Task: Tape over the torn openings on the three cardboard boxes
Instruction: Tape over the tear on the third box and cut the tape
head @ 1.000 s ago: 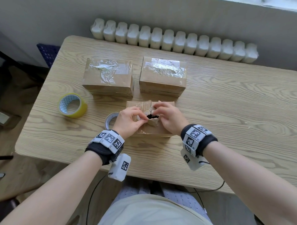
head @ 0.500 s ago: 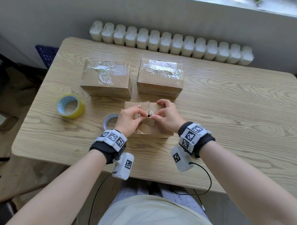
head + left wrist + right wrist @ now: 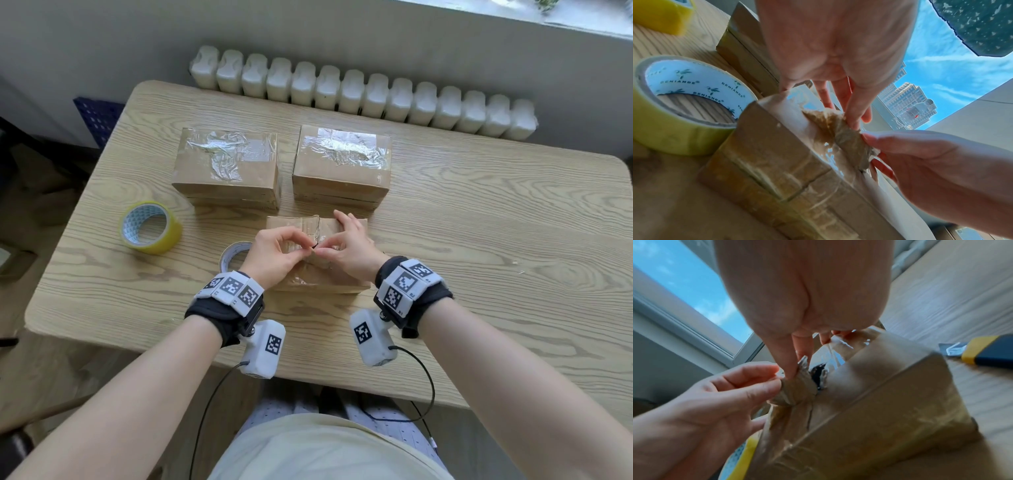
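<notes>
The near cardboard box [image 3: 291, 224] lies at the table's front, with a torn flap [image 3: 838, 129] raised on its top and a small dark hole [image 3: 818, 374] beside it. My left hand [image 3: 306, 248] pinches the flap from the left with thumb and forefinger. My right hand [image 3: 322, 251] pinches the same flap from the right, fingertips nearly meeting the left's. Behind stand two boxes, the left one [image 3: 226, 168] and the right one [image 3: 342, 161], each with crinkled clear tape across its top. A pale tape roll [image 3: 233, 255] lies by my left wrist, partly hidden.
A yellow tape roll [image 3: 150, 228] lies flat at the table's left. The wooden table [image 3: 479, 240] is bare on the right. A white radiator [image 3: 359, 96] runs behind the far edge. A dark blue object with a yellow band [image 3: 992, 353] lies beyond the box.
My fingertips have drawn together over the tear, so the dark hole shows smaller than a second ago. The boxes and tape rolls have stayed where they were.
</notes>
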Available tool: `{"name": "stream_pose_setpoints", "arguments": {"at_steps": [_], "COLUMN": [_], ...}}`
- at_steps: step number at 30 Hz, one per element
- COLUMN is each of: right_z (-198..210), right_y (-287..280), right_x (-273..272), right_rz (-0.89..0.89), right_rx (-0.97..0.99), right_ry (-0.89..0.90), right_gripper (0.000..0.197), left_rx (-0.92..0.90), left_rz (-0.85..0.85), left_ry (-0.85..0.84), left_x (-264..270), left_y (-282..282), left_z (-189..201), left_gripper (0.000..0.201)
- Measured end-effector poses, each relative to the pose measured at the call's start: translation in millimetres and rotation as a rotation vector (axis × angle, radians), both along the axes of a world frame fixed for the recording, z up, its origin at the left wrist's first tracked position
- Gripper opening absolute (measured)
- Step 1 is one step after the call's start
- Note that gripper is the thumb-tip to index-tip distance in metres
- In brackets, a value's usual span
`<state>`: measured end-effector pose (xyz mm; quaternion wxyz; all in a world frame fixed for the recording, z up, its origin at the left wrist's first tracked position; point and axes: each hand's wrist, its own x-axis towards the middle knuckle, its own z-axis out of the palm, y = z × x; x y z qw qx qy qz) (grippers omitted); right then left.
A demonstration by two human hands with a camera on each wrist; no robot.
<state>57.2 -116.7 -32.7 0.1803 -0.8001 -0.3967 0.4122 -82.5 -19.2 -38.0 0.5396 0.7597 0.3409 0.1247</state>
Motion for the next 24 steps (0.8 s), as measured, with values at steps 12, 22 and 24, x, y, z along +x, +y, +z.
{"name": "stream_pose_setpoints", "arguments": {"at_steps": [12,22,24], "right_z": [-12,-24,-23], "right_y": [-10,-9,-10], "right_x": [10,4,4], "right_rz": [-0.046,-0.045,-0.068], "right_rx": [0.096,0.198,0.240], "right_ry": [-0.120,-0.251,-0.267], "right_gripper": [0.010,0.013,0.013], "left_rx": [0.268,0.364,0.367], "left_rz": [-0.047,0.032,0.025], "left_ry": [0.136,0.200,0.183], "left_x": [6,12,12], "left_y": [5,-2,0], "left_z": [-18,-21,-23], "left_gripper": [0.001,0.019,0.026]}}
